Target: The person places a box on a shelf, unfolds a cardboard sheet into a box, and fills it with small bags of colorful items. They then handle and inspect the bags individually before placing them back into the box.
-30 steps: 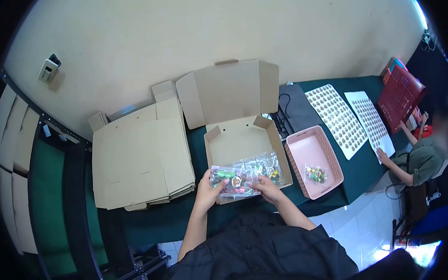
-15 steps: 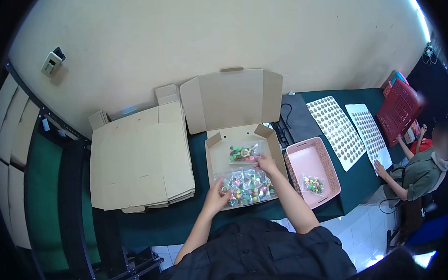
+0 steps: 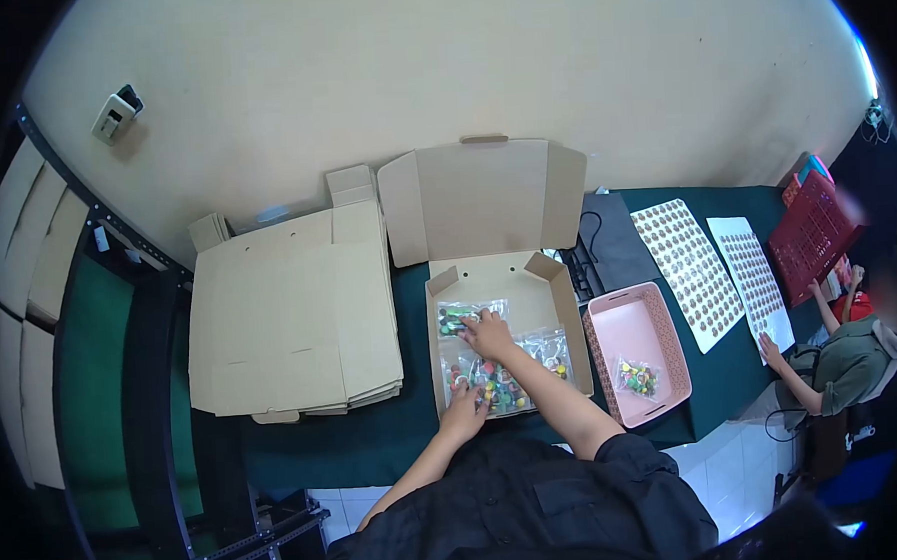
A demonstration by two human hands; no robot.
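An open cardboard box (image 3: 577, 319) stands in the middle of the table, lid raised. Clear bags of colourful sweets (image 3: 548, 356) cover its near half. Another bag (image 3: 450, 318) lies farther back, against the left wall of the box, and my right hand (image 3: 487, 335) rests on its right part with the fingers spread. My left hand (image 3: 463, 412) touches the bags at the near left, its fingers apart. Right of the box, a pink basket (image 3: 617, 318) holds one bag of sweets (image 3: 637, 377).
Flattened cardboard boxes (image 3: 270, 318) are stacked on the left. Sticker sheets (image 3: 688, 270), a dark laptop-like item (image 3: 617, 238) and a red crate (image 3: 812, 234) lie to the right. A co-worker's hand (image 3: 772, 351) touches a sheet.
My right hand has moved left with the upper bag, which now lies at the box's left side. The whole view has shifted slightly.
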